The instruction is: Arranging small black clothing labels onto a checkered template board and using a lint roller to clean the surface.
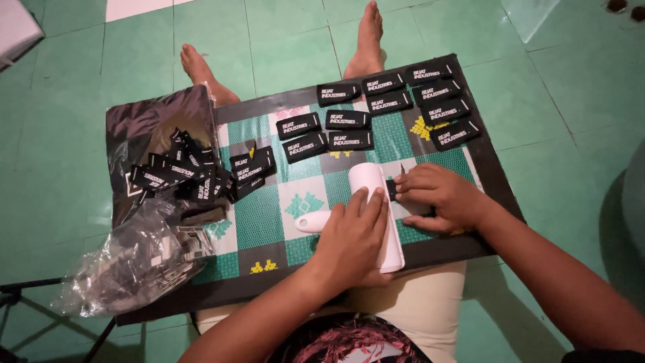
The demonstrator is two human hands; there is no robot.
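My left hand (353,238) presses flat on a white roll with a white handle (371,181) lying on a green patterned board (259,222) across my lap. My right hand (437,197) pinches a small black label (391,189) against the roll's right side. Several black rectangular labels with white print (390,102) lie in rows on the far part of the board. A loose heap of the same labels (195,176) sits at the board's left.
A crumpled clear plastic bag (131,262) with more dark pieces lies at the left front. A dark glossy bag (154,124) lies under the heap. My bare feet (366,37) rest on the green tiled floor beyond the board.
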